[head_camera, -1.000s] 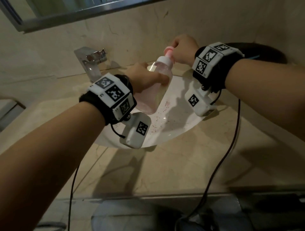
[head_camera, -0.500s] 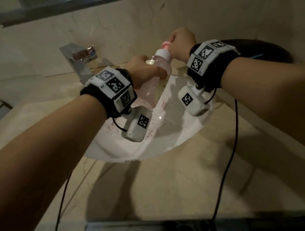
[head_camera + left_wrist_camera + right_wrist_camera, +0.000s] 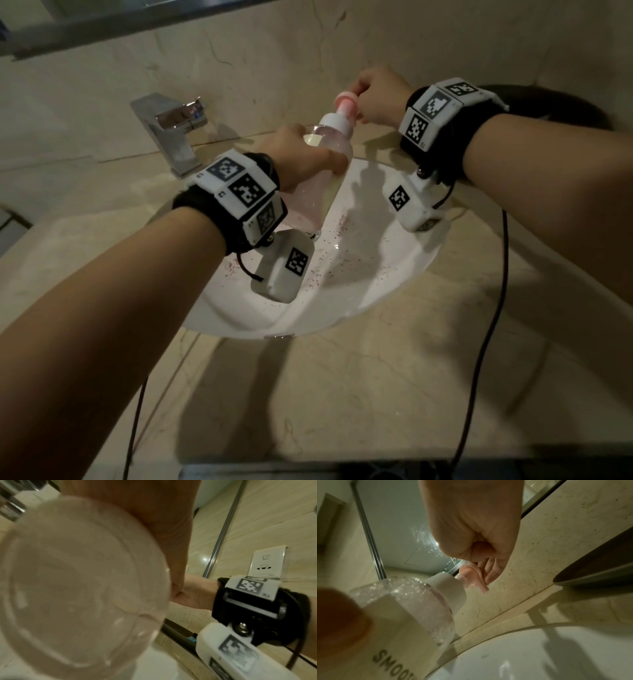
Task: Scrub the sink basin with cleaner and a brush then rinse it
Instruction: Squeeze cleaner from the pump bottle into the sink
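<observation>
A clear cleaner bottle (image 3: 330, 144) with pinkish liquid, a white collar and a pink pump head (image 3: 346, 102) is held tilted over the white sink basin (image 3: 370, 284). My left hand (image 3: 301, 157) grips the bottle's body; its round base (image 3: 82, 577) fills the left wrist view. My right hand (image 3: 376, 96) curls over the pump head (image 3: 471, 573), fingers on its top. Dark pink specks dot the basin floor. No brush is visible.
A chrome faucet (image 3: 171, 133) stands at the back left of the basin on the beige stone counter (image 3: 376, 394). A dark dish (image 3: 561, 106) sits at the back right by the wall. Black cables (image 3: 486, 329) hang from both wrists. A mirror edge (image 3: 102, 27) runs above.
The view has shifted slightly; both hands keep their hold on the bottle and pump head over the basin.
</observation>
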Motion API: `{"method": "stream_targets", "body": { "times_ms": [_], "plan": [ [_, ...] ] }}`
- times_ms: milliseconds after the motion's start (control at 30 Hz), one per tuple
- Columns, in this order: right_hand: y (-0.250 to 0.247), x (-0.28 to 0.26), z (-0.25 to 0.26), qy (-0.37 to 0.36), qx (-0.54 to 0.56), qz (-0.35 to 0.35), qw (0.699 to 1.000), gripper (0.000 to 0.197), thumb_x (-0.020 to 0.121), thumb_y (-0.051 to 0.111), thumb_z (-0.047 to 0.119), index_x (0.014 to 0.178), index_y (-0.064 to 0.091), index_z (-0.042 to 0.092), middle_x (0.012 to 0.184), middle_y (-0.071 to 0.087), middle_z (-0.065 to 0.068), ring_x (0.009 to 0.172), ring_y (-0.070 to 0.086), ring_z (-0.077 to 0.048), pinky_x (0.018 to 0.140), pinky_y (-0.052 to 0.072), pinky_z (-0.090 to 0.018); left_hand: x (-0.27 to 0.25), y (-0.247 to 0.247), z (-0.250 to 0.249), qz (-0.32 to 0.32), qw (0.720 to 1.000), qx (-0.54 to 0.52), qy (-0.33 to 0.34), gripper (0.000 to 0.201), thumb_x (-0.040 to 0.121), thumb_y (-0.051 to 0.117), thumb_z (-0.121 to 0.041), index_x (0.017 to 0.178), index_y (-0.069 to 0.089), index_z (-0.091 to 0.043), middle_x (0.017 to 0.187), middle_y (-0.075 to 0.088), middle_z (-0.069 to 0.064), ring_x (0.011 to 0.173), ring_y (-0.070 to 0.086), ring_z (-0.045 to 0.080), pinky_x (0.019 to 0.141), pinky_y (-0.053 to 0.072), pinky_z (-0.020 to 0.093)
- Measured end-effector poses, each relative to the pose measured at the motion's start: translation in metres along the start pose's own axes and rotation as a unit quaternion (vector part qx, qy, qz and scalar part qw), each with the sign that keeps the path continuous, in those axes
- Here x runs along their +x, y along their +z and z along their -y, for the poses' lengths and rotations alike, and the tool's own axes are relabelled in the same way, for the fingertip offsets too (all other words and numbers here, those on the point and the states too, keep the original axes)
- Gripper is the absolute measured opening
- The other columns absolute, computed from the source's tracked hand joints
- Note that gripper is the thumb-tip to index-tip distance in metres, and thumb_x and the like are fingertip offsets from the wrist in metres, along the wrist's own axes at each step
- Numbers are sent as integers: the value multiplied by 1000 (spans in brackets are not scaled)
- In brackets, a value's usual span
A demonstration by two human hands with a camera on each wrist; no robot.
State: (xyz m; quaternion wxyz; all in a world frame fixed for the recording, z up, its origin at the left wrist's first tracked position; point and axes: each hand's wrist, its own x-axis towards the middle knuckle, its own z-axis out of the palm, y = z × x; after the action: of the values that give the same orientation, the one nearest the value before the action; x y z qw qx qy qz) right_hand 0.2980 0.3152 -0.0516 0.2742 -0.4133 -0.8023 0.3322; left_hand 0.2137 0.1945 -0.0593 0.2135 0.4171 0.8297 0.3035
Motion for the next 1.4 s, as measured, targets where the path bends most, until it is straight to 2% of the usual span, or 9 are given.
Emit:
{"method": "stream_targets", "body": {
  "times_ms": [200,433,567,700,867,1000,1167,1300,1400],
  "plan": [
    [13,1,3,-1,0,-25,1000,35,85,64,14,57,44,22,65,50,6,85,57,-15,83,53,-29,-2,-1,8,-27,999,25,5,77,67,75,-36,136,43,-26,88,61,-2,73,63,15,66,55,29],
    [18,-9,2,-49,-41,16,998,10,92,50,16,88,59,15,96,55,-5,95,50,-19,79,41,-26,-3,-10,16,17,1000,16,0,73,67,77,-36,130,43,-22,90,61,-1,83,65,20,78,57,37],
    [23,-8,16,-33,14,-25,999,15,92,52,20,78,48,20,83,50,5,89,45,-13,56,34,-18,-7,-23,21,16,1000,21,11,77,72,75,-37,137,37,-21,89,57,-2,75,61,13,66,55,29],
    [35,-10,40,-46,100,-30,993,27,89,57,23,112,60,8,98,55,1,92,51,-12,76,40,-21,-20,-42,34,-23,999,26,19,73,73,76,-36,134,39,-22,83,50,-9,69,55,7,54,46,23],
    [54,-20,88,-113,169,2,979,22,91,53,17,108,64,11,94,59,2,91,54,-12,81,44,-24,-38,-76,58,-80,996,-22,24,53,71,78,-31,116,53,-18,99,63,0,76,61,12,63,51,23],
    [79,-29,141,-186,189,28,964,16,88,59,19,99,68,12,95,66,-1,96,60,-17,86,48,-27,-57,-115,86,-93,992,-83,-8,26,72,78,-31,84,56,-27,87,64,-2,80,63,16,67,52,27],
    [115,-36,188,-224,174,83,955,20,90,55,19,106,68,16,108,66,-2,106,58,-19,95,47,-30,-59,-161,122,-132,986,-89,-58,88,44,81,-44,123,52,-16,107,65,9,93,66,27,81,56,43],
    [138,-39,211,-271,144,128,943,33,94,48,15,125,57,11,131,55,-7,120,49,-19,100,37,-27,-50,-179,150,-198,968,-143,-64,74,62,84,-16,124,45,-11,115,59,11,100,62,29,81,55,46],
    [154,-36,219,-282,114,167,938,41,94,45,8,135,48,9,142,43,-10,131,40,-20,106,29,-24,-35,-186,170,-205,961,-166,-79,68,61,83,-9,118,45,-11,105,58,4,95,60,24,60,51,31]
  ]
}}
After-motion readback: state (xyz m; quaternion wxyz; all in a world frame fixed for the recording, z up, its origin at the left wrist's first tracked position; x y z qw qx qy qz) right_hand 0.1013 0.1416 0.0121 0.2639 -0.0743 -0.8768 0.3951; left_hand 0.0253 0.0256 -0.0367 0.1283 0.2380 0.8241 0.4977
